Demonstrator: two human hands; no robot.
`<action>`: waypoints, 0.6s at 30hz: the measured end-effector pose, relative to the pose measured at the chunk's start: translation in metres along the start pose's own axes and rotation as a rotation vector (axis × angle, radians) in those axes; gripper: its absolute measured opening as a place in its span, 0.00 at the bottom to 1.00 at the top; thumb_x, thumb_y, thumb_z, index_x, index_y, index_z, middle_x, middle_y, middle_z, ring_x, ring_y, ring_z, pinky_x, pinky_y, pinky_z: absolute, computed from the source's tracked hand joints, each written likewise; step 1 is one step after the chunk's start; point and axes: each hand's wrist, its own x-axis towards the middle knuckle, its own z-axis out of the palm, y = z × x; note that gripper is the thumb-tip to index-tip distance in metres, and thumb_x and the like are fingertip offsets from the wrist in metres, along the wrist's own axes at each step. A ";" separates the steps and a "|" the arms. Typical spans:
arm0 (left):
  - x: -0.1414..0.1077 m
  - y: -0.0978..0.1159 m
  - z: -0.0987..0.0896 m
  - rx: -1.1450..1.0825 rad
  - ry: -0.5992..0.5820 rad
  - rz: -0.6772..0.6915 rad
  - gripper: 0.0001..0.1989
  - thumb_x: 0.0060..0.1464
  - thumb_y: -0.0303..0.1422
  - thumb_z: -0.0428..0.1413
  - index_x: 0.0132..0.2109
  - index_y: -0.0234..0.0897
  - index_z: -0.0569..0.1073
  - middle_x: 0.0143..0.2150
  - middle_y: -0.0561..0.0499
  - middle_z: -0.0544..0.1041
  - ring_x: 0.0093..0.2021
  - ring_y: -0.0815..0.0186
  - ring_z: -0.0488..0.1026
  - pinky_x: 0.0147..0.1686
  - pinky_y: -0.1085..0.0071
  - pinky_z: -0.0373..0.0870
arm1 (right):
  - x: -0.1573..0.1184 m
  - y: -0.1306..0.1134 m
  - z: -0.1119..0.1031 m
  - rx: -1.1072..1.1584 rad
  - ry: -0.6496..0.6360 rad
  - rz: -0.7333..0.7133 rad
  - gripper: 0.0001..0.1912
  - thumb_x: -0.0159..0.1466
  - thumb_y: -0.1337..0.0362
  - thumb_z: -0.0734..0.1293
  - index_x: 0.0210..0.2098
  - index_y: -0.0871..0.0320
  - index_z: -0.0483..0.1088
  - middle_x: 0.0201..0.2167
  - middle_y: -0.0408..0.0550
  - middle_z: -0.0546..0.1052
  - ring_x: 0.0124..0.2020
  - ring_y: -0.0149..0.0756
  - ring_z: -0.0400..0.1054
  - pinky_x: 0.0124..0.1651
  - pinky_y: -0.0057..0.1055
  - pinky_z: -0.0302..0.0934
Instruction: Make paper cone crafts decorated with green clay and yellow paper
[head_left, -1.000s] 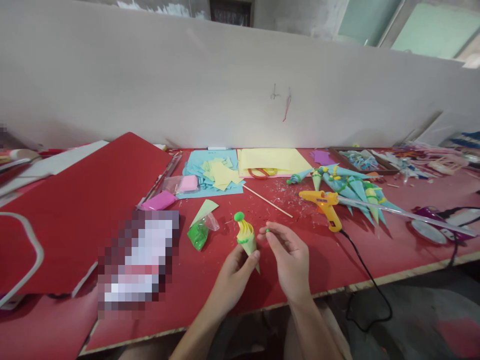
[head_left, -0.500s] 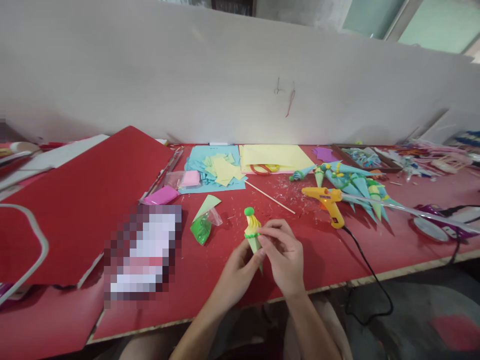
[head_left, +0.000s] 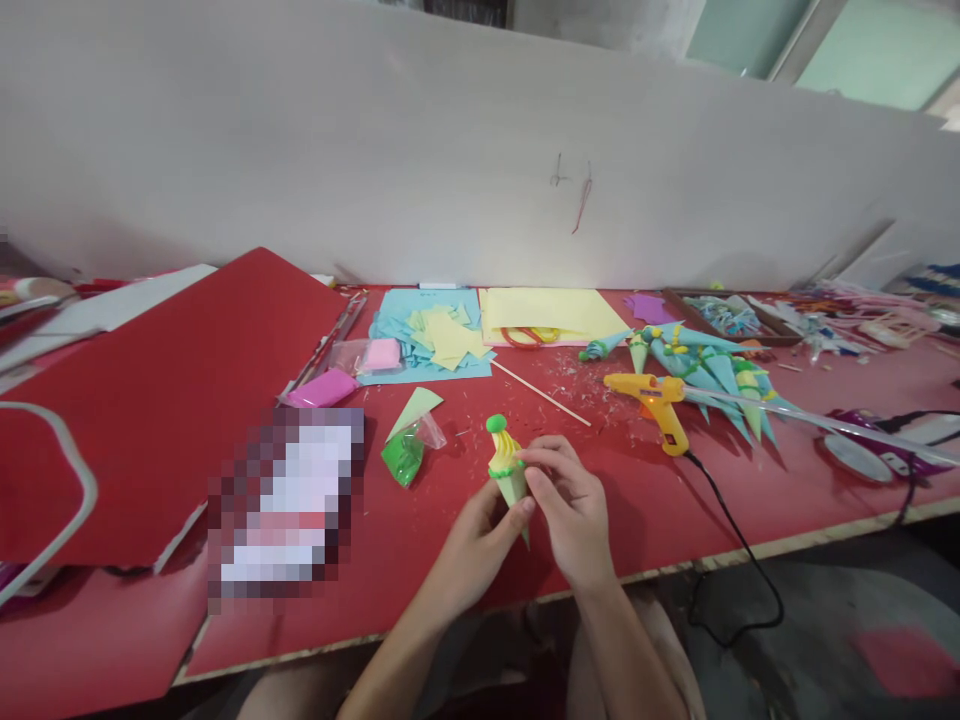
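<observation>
A model ice cream cone (head_left: 513, 487) of pale green paper stands upright in front of me. It carries a yellow swirl (head_left: 505, 453), a green ball (head_left: 496, 424) on top and a bumpy green clay trim (head_left: 498, 475) round the rim. My left hand (head_left: 487, 545) is closed round the cone's lower part, thumb across its front. At the rim's right side, my right hand (head_left: 574, 505) pinches the green trim between thumb and forefinger; the fingertips partly hide that spot. Left of the hands lie a bag of green clay (head_left: 403, 457) and a pale green paper piece (head_left: 416, 408).
A yellow glue gun (head_left: 660, 408) with a black cord lies to the right, before a pile of finished blue and green cones (head_left: 709, 365). Paper scraps (head_left: 442, 335), a thin stick (head_left: 541, 392) and pink clay packs (head_left: 324, 389) lie farther back. A blurred-out object (head_left: 300, 510) sits left.
The cone has turned and tilted slightly in my left hand. My right fingers have shifted a little right along the rim. Everything else stays put.
</observation>
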 end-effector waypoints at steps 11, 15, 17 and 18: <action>-0.002 0.005 -0.001 0.031 0.005 0.014 0.16 0.52 0.39 0.50 0.43 0.33 0.70 0.39 0.49 0.75 0.42 0.61 0.69 0.42 0.70 0.65 | -0.001 -0.005 0.001 -0.018 -0.062 -0.042 0.08 0.56 0.69 0.64 0.30 0.52 0.76 0.32 0.45 0.65 0.35 0.32 0.62 0.33 0.26 0.59; -0.002 0.004 -0.001 0.045 0.025 0.003 0.15 0.51 0.38 0.50 0.41 0.33 0.71 0.38 0.49 0.75 0.41 0.61 0.69 0.41 0.69 0.65 | -0.002 -0.003 0.002 -0.050 -0.060 -0.049 0.08 0.57 0.67 0.64 0.30 0.53 0.76 0.33 0.46 0.65 0.36 0.34 0.62 0.34 0.28 0.59; -0.001 0.004 0.000 0.035 0.021 -0.002 0.15 0.50 0.38 0.50 0.41 0.33 0.71 0.37 0.49 0.76 0.40 0.61 0.69 0.41 0.68 0.65 | -0.001 -0.001 0.002 -0.047 -0.031 -0.015 0.09 0.58 0.65 0.63 0.33 0.53 0.76 0.33 0.46 0.65 0.35 0.33 0.62 0.32 0.27 0.59; -0.001 0.003 0.000 0.030 0.019 -0.006 0.14 0.50 0.38 0.51 0.41 0.33 0.71 0.37 0.49 0.76 0.40 0.61 0.69 0.41 0.68 0.65 | -0.001 0.000 0.002 -0.042 -0.017 0.003 0.10 0.59 0.65 0.62 0.34 0.53 0.76 0.33 0.46 0.65 0.35 0.33 0.62 0.32 0.26 0.59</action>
